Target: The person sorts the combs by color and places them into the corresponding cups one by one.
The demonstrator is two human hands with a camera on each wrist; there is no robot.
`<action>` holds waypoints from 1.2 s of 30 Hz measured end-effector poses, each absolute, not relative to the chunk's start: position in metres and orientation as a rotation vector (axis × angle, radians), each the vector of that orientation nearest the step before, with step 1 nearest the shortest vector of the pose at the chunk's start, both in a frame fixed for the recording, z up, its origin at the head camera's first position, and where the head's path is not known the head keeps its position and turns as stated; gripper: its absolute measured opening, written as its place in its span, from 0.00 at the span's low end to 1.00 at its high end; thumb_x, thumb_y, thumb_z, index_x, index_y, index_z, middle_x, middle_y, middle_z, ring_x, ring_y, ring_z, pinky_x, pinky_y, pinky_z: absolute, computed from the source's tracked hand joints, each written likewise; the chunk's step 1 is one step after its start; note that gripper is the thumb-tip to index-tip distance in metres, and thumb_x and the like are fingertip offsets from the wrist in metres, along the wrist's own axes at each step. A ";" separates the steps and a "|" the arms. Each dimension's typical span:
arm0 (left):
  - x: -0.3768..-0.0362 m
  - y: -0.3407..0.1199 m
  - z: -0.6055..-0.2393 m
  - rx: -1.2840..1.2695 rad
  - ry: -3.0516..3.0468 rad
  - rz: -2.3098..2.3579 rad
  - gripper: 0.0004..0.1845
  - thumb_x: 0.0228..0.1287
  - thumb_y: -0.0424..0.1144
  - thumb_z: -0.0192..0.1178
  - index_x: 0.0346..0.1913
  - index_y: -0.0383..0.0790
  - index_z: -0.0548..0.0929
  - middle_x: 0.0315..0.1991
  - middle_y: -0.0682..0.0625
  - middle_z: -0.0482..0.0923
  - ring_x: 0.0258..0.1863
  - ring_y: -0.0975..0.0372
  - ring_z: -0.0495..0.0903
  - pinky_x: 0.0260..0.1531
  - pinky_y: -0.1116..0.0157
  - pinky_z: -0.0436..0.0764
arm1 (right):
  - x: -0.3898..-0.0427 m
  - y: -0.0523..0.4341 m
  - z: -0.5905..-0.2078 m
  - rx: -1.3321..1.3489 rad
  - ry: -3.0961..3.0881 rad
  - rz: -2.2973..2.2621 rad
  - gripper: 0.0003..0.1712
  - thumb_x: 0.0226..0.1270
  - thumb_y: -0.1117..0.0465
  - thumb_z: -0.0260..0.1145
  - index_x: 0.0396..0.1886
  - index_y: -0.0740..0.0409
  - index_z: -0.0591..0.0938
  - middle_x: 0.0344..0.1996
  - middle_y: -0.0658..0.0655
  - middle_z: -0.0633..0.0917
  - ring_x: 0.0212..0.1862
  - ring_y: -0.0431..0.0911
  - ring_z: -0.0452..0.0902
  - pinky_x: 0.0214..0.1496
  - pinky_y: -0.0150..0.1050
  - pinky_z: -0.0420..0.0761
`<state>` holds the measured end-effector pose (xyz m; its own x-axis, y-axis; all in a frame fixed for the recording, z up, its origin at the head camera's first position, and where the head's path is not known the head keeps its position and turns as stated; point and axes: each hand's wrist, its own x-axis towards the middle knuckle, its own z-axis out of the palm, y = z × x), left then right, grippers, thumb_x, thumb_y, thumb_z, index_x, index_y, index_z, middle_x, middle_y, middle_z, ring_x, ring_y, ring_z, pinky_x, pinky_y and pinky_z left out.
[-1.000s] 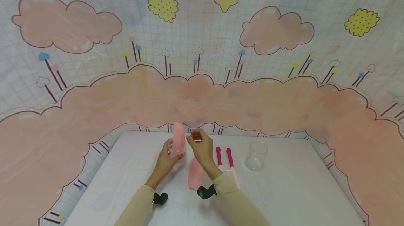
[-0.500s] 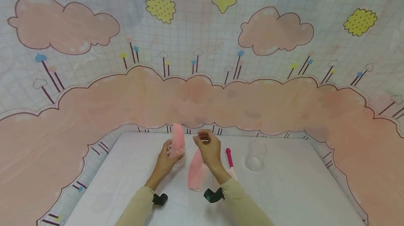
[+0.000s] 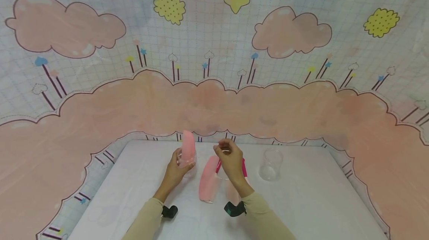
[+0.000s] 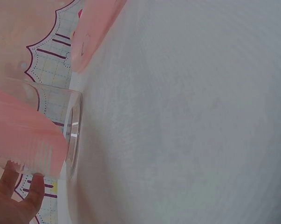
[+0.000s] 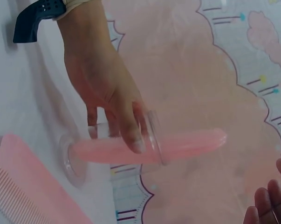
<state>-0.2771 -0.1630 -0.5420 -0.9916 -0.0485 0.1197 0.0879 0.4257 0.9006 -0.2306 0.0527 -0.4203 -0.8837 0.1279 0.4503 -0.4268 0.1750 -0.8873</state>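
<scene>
Pink comb (image 3: 188, 153) stands upright in a clear glass cup (image 5: 152, 136) on the white counter (image 3: 311, 199), and the left hand (image 3: 175, 171) grips that cup with fingers curled round its wall. Just to the right, the right hand (image 3: 230, 158) hovers above the counter with fingers curled, grasping nothing visible. A second pink comb (image 3: 208, 182) lies flat between them, an empty glass (image 3: 270, 164) farther right.

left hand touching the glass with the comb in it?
Touching: the right wrist view shows the left hand with fingers wrapped around the glass.
</scene>
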 end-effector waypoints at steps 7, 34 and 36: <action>-0.278 -0.163 -0.544 -0.023 -2.546 -1.624 0.47 0.57 0.53 0.70 0.74 0.47 0.55 0.74 0.43 0.59 0.71 0.45 0.63 0.68 0.41 0.66 | -0.231 0.062 -0.429 0.249 -2.051 1.775 0.09 0.61 0.70 0.69 0.40 0.69 0.80 0.35 0.67 0.84 0.38 0.50 0.81 0.40 0.26 0.81; -0.275 -0.163 -0.542 -0.036 -2.547 -1.637 0.48 0.58 0.53 0.69 0.74 0.45 0.53 0.75 0.42 0.58 0.72 0.44 0.61 0.69 0.41 0.65 | -0.257 0.072 -0.513 0.118 -2.239 1.819 0.14 0.62 0.66 0.69 0.47 0.63 0.79 0.38 0.59 0.86 0.38 0.45 0.81 0.36 0.28 0.83; -0.275 -0.163 -0.542 -0.038 -2.545 -1.640 0.48 0.58 0.53 0.69 0.74 0.45 0.53 0.75 0.42 0.58 0.72 0.44 0.61 0.69 0.41 0.65 | -0.258 0.072 -0.516 0.108 -2.262 1.850 0.15 0.63 0.66 0.68 0.48 0.64 0.78 0.38 0.61 0.85 0.38 0.46 0.82 0.36 0.30 0.84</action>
<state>-0.2751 -0.1634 -0.5421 -0.9932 -0.0403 0.1091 0.0827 0.4148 0.9061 -0.2583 0.0724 -0.5156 -0.9737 0.0800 0.2135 -0.1934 0.2061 -0.9592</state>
